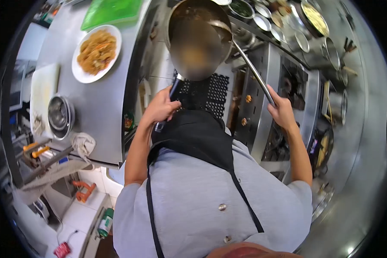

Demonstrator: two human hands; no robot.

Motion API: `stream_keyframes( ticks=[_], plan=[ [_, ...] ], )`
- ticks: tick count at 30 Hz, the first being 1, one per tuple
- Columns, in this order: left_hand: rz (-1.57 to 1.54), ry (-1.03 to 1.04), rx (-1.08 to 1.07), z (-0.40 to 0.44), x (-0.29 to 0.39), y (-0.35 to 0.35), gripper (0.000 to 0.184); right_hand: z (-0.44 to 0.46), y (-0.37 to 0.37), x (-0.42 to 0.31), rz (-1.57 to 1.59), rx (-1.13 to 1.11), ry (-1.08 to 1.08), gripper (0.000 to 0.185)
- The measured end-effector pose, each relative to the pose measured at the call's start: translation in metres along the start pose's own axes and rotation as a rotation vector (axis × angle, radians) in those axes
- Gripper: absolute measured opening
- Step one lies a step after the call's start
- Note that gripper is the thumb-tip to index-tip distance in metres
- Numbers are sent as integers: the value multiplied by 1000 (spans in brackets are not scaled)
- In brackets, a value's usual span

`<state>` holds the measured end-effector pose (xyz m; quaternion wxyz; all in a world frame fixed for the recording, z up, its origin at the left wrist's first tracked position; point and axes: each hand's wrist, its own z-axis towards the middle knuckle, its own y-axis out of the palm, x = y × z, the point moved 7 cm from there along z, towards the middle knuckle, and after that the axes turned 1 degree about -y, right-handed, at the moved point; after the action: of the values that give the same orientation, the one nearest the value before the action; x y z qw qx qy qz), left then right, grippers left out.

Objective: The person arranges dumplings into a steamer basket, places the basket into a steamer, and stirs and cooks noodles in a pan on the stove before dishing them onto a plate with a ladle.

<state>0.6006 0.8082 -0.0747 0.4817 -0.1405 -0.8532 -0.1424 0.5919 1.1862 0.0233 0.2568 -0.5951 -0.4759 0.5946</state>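
Note:
My left hand (161, 106) is closed round the dark handle of a deep, browned wok (175, 26), held out in front of my apron. In my right hand (282, 109) is the long metal handle of a ladle (254, 72), whose head end reaches to the wok's right side. A blurred patch covers much of the wok, so its contents cannot be made out. On the steel counter to the left, a white oval plate (78, 72) holds orange-brown food that looks like noodles (98, 51).
A green cutting board (112, 13), a white board (44, 92), nested metal bowls (60, 116) and a cloth (84, 144) lie on the left counter (103, 107). Stove burners (290, 81), pots (322, 52) and several small bowls line the right. A black perforated mat (210, 92) covers the floor ahead.

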Motion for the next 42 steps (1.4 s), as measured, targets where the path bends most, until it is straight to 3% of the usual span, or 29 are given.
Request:
stream_keyframes(
  ticks=[2,4,6,8,9,11,14,16,18,22,26,30,31,32,34,35,42],
  plan=[
    [47,-8,-11,2,0,1,41,2,8,-8,1,-40,162,68],
    [87,36,13,7,-5,1,40,-8,20,-20,171,-34,59,72],
    [83,24,20,15,-17,3,38,-32,35,-39,493,-273,414,67],
    [293,56,106,22,-28,3,33,-40,65,-48,915,-416,495,67],
    [261,12,105,21,-37,4,28,-36,64,-53,916,-417,496,67],
    [206,-38,78,15,-51,5,26,-28,67,-75,1429,-532,618,61],
    [19,-57,78,-3,-68,2,20,-5,51,-92,1606,-556,585,62],
    [-182,-113,91,-16,-71,7,20,12,29,-107,1449,-528,542,64],
    [-263,-131,142,-33,-70,8,34,35,14,-119,1193,-513,424,68],
    [-413,-114,242,-71,-73,9,36,97,14,-158,973,-565,213,68],
    [-338,-132,302,-111,-64,30,35,161,36,-219,781,-575,-160,64],
    [-251,-44,529,-144,-82,61,36,207,56,-277,416,-519,-484,63],
    [-256,3,610,-153,-83,69,36,221,63,-282,220,-379,-639,60],
    [-263,4,626,-160,-85,81,36,228,68,-285,219,-390,-654,60],
    [-202,-119,785,-179,-90,94,35,231,71,-294,-13,-232,-810,62],
    [-232,-214,757,-188,-92,100,33,229,75,-292,-85,-218,-800,66],
    [-542,-182,1048,-246,-116,149,25,225,90,-274,-268,-189,-761,70]
  ],
)
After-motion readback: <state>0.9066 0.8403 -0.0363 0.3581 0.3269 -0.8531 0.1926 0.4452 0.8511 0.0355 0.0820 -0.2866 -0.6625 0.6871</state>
